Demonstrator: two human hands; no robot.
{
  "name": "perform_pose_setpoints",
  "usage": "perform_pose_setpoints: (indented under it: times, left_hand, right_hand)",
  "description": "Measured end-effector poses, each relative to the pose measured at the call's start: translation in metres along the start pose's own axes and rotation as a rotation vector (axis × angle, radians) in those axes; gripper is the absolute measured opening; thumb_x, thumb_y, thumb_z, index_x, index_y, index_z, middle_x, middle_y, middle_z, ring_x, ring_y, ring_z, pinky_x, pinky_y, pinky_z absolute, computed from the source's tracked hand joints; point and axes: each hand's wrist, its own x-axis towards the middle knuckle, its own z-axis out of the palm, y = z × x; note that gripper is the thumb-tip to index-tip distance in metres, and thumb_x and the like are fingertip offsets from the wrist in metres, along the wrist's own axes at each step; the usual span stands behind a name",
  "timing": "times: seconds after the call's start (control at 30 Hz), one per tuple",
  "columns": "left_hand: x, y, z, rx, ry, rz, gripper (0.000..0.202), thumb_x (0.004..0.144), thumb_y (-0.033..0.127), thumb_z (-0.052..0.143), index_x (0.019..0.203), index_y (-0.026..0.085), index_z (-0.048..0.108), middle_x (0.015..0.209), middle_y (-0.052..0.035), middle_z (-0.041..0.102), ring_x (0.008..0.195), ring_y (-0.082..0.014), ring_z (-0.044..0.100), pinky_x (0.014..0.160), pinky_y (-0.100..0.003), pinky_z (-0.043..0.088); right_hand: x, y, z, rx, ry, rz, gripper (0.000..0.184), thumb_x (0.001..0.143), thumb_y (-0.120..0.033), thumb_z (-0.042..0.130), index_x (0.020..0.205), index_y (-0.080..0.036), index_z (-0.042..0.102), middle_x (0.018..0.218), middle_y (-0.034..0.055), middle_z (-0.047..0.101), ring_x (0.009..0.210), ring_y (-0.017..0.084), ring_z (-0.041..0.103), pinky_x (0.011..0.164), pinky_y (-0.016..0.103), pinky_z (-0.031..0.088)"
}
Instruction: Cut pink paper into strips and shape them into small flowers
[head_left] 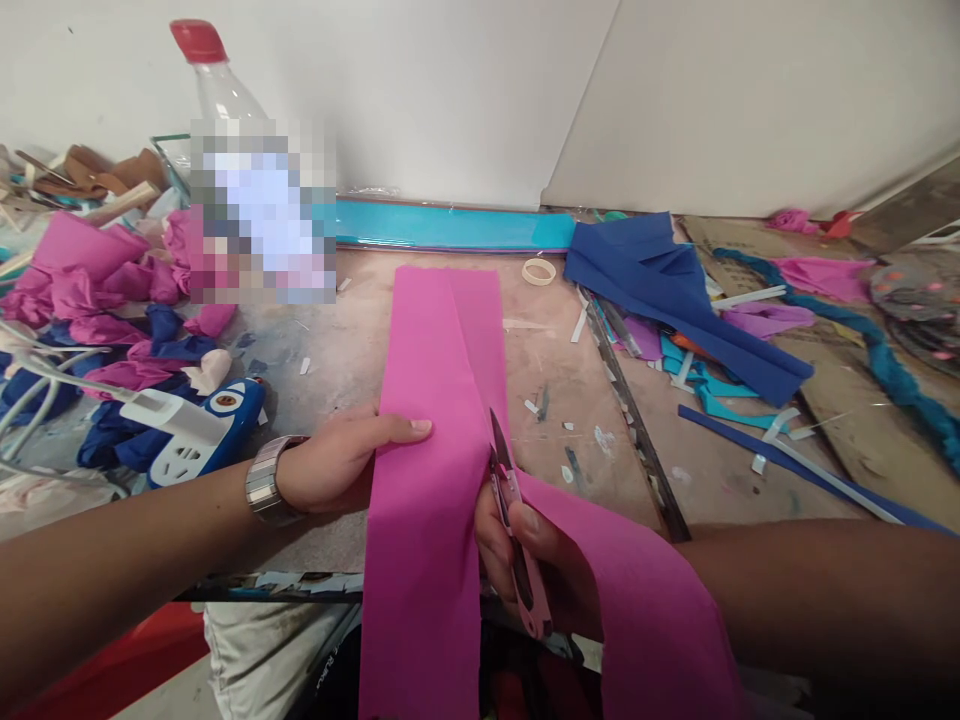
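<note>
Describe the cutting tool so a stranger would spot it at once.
On the worktable, find the long pink cloth running down the middle. At its right side, the right hand holds small snips with their tips pointing away from the person. Dark, pointed blades and a pinkish looped handle set them apart from the soft cloth around them.

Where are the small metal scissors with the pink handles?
In the head view, the small pink-handled metal scissors are below and slightly right of centre, in the right hand, blades at the bright pink cloth where it splits.
</note>
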Motion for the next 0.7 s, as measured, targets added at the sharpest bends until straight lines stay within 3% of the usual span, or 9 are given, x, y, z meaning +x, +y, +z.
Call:
perform_pose_setpoints:
  times: [0.1, 0.27, 0.4, 0.5, 0.7]
  left_hand:
    - [0.000, 0.000, 0.000, 0.001, -0.036, -0.005, 0.036, 0.081, 0.025, 0.073, 0.113, 0.009, 0.069, 0.104, -0.0159, 0.077, 0.082, -0.0258, 0.074, 0.078, -0.037, 0.058]
    - [-0.001, -0.001, -0.004, 0.007, -0.057, -0.018, 0.034, 0.081, 0.024, 0.073, 0.112, 0.009, 0.070, 0.103, -0.0160, 0.077, 0.082, -0.0257, 0.073, 0.077, -0.037, 0.058]
    - [0.000, -0.001, 0.000, -0.012, -0.084, 0.004, 0.036, 0.087, 0.034, 0.070, 0.112, 0.009, 0.070, 0.106, -0.0176, 0.077, 0.090, -0.0283, 0.074, 0.085, -0.039, 0.057]
    - [0.001, 0.000, 0.004, -0.035, -0.046, 0.051, 0.040, 0.092, 0.040, 0.066, 0.116, 0.008, 0.069, 0.109, -0.0192, 0.076, 0.096, -0.0303, 0.074, 0.090, -0.041, 0.056]
    - [0.000, 0.001, 0.003, -0.003, 0.027, 0.008, 0.041, 0.088, 0.029, 0.070, 0.123, 0.008, 0.066, 0.106, -0.0181, 0.077, 0.089, -0.0295, 0.076, 0.082, -0.039, 0.059]
  right_hand:
    - [0.000, 0.001, -0.004, -0.019, -0.057, 0.018, 0.050, 0.092, -0.068, 0.053, 0.083, -0.019, 0.059, 0.057, -0.0019, 0.057, 0.042, 0.010, 0.051, 0.042, 0.021, 0.040]
    - [0.000, -0.001, 0.005, -0.006, 0.073, -0.054, 0.045, 0.093, -0.061, 0.056, 0.078, -0.018, 0.061, 0.054, -0.0023, 0.056, 0.037, 0.009, 0.048, 0.040, 0.022, 0.037]
    - [0.000, 0.005, 0.010, 0.044, 0.062, -0.079, 0.041, 0.092, -0.058, 0.058, 0.078, -0.020, 0.062, 0.049, -0.0039, 0.052, 0.037, 0.010, 0.045, 0.041, 0.022, 0.037]
    - [0.000, 0.008, 0.008, 0.018, 0.052, -0.074, 0.041, 0.092, -0.059, 0.057, 0.078, -0.020, 0.061, 0.047, -0.0037, 0.052, 0.038, 0.011, 0.046, 0.042, 0.022, 0.037]
    - [0.001, 0.001, 0.005, 0.016, 0.020, -0.057, 0.044, 0.093, -0.061, 0.056, 0.079, -0.020, 0.057, 0.057, -0.0034, 0.055, 0.039, 0.009, 0.047, 0.043, 0.022, 0.040]
